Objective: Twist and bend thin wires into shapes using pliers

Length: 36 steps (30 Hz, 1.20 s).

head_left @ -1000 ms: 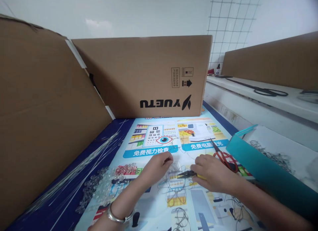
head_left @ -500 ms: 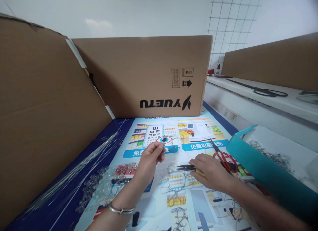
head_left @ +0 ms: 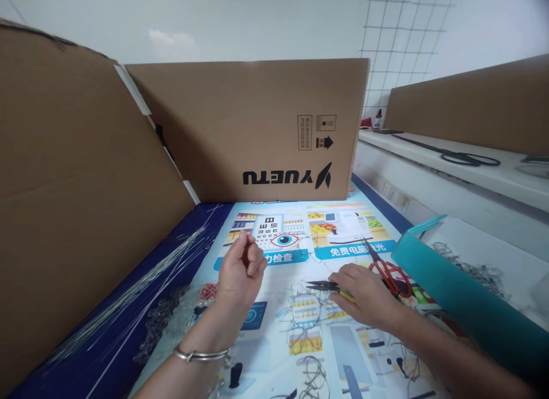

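My left hand (head_left: 242, 267) is raised over the printed sheet (head_left: 274, 353), its fingers curled together; anything between them is too small to make out. Pliers with yellow handles (head_left: 323, 286) are in my right hand (head_left: 364, 293), their jaws pointing left. Just below the plier tips lies a tangle of thin wire (head_left: 304, 310), with another wire coil (head_left: 313, 379) nearer to me. Clear beads (head_left: 171, 319) are spread to the left, partly behind my left forearm. Red-handled scissors (head_left: 388, 276) rest beyond my right hand.
A teal box (head_left: 454, 284) holding wire pieces stands at the right. Long thin wires (head_left: 141, 290) lie on the blue cloth at the left. Cardboard panels (head_left: 214, 124) stand at the back and left. More black scissors (head_left: 467, 158) lie on the ledge.
My left hand has moved left and turned, its fingers now curled upward in front of the eye chart print. My right hand with the pliers has hardly moved.
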Available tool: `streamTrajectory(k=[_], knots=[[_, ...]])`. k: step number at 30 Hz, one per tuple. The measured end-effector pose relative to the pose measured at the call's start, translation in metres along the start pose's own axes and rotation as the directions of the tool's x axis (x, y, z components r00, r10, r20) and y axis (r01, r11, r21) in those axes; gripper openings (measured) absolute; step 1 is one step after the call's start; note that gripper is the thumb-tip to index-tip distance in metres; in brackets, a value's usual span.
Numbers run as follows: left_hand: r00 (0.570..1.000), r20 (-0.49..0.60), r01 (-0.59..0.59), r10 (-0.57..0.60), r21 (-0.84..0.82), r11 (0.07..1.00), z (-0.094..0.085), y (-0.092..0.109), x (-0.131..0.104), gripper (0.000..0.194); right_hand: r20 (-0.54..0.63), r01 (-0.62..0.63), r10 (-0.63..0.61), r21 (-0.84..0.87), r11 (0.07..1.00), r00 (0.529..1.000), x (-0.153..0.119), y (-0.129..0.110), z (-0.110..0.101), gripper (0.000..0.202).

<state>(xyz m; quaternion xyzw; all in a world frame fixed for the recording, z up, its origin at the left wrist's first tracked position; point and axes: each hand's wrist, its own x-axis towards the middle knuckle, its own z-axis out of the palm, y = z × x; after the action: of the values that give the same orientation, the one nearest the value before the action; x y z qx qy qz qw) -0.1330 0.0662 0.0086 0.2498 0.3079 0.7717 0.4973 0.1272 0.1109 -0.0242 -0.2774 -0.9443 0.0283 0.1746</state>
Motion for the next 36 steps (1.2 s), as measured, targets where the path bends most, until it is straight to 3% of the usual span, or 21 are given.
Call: streamTrajectory(k=[8, 11, 14, 16, 18, 22, 24, 26, 28, 30, 32, 36], knots=[[0.996, 0.076, 0.002, -0.041, 0.461, 0.887, 0.005, 0.01, -0.002, 0.018, -0.016, -0.059, 0.06, 0.051, 0.997, 0.998, 0.0, 0.002, 0.005, 0.024], [0.97, 0.205, -0.062, -0.134, 0.735, 0.675, 0.007, 0.017, -0.005, 0.016, -0.038, -0.086, 0.089, 0.07, 0.994, 0.995, 0.0, 0.004, 0.007, 0.024], [0.889, 0.362, -0.238, -0.28, 0.888, 0.394, 0.011, 0.025, -0.01, 0.01, -0.045, -0.119, 0.123, 0.079, 0.99, 0.991, 0.001, 0.005, 0.007, 0.025], [0.827, 0.443, -0.37, -0.346, 0.892, 0.259, 0.013, 0.029, -0.014, 0.012, -0.036, -0.131, 0.134, 0.073, 0.989, 0.99, 0.002, 0.006, 0.007, 0.025], [0.781, 0.505, -0.469, -0.367, 0.863, 0.189, 0.015, 0.031, -0.018, 0.018, -0.022, -0.13, 0.132, 0.061, 0.99, 0.991, 0.002, 0.006, 0.006, 0.026], [0.729, 0.572, -0.548, -0.376, 0.817, 0.181, 0.02, 0.032, -0.027, 0.025, 0.001, -0.13, 0.13, 0.037, 0.991, 0.992, 0.002, 0.007, 0.007, 0.028], [0.677, 0.577, -0.566, -0.457, 0.805, 0.179, 0.025, 0.03, -0.032, 0.027, -0.001, -0.124, 0.124, 0.035, 0.992, 0.992, 0.002, 0.008, 0.008, 0.029], [0.593, 0.591, -0.594, -0.547, 0.78, 0.198, 0.03, 0.027, -0.038, 0.026, -0.006, -0.115, 0.115, 0.039, 0.993, 0.993, 0.003, 0.009, 0.011, 0.029], [0.481, 0.579, -0.631, -0.658, 0.75, 0.199, 0.033, 0.021, -0.043, 0.023, -0.011, -0.113, 0.113, 0.042, 0.993, 0.994, 0.003, 0.01, 0.012, 0.028], [0.408, 0.549, -0.665, -0.729, 0.726, 0.174, 0.035, 0.014, -0.048, 0.02, -0.016, -0.117, 0.117, 0.045, 0.992, 0.993, 0.003, 0.011, 0.013, 0.028], [0.388, 0.522, -0.699, -0.76, 0.704, 0.126, 0.035, 0.006, -0.053, 0.017, -0.02, -0.119, 0.12, 0.046, 0.992, 0.993, 0.003, 0.011, 0.013, 0.029], [0.396, 0.466, -0.767, -0.791, 0.641, -0.007, 0.036, -0.002, -0.06, 0.006, -0.026, -0.114, 0.115, 0.047, 0.992, 0.993, 0.003, 0.011, 0.013, 0.029]])
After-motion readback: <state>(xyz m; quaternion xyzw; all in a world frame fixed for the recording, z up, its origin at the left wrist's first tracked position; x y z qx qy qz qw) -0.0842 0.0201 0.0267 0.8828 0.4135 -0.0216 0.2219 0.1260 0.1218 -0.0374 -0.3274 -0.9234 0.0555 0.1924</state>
